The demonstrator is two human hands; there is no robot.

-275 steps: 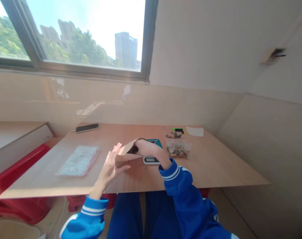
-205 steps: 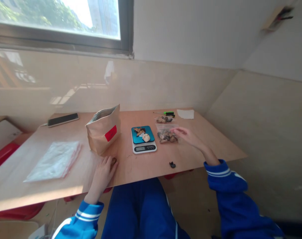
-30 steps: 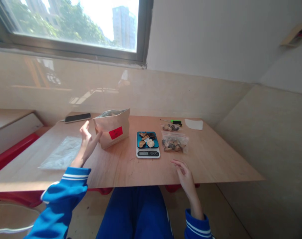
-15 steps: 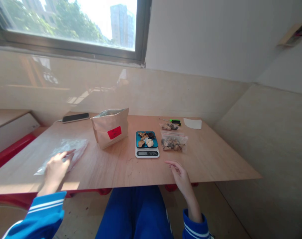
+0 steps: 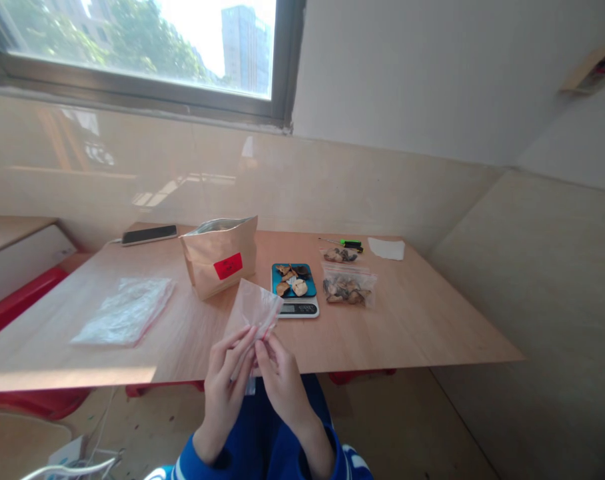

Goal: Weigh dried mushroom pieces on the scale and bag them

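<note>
A clear zip bag (image 5: 255,303) with a reddish seal line is pinched between my left hand (image 5: 227,373) and my right hand (image 5: 281,379), in front of the table edge. Both hands have their fingers closed on its seal side. Just beyond the bag stands a small kitchen scale (image 5: 307,309) with a blue top, partly covered by the bag. Dried mushroom pieces (image 5: 293,279) lie on its plate. To the left, a pile of clear zip bags (image 5: 125,312) rests flat on the wood.
A brown paper pouch (image 5: 207,267) with a red label stands open-topped left of the scale. Two filled zip bags (image 5: 350,287) lie to the right. Behind them are a green-black screwdriver (image 5: 351,244) and white paper (image 5: 386,249). A phone (image 5: 149,235) lies at the back left.
My left hand has come from the bag pile to the middle with a clear zip bag. My right hand has moved left and now grips the same bag.
</note>
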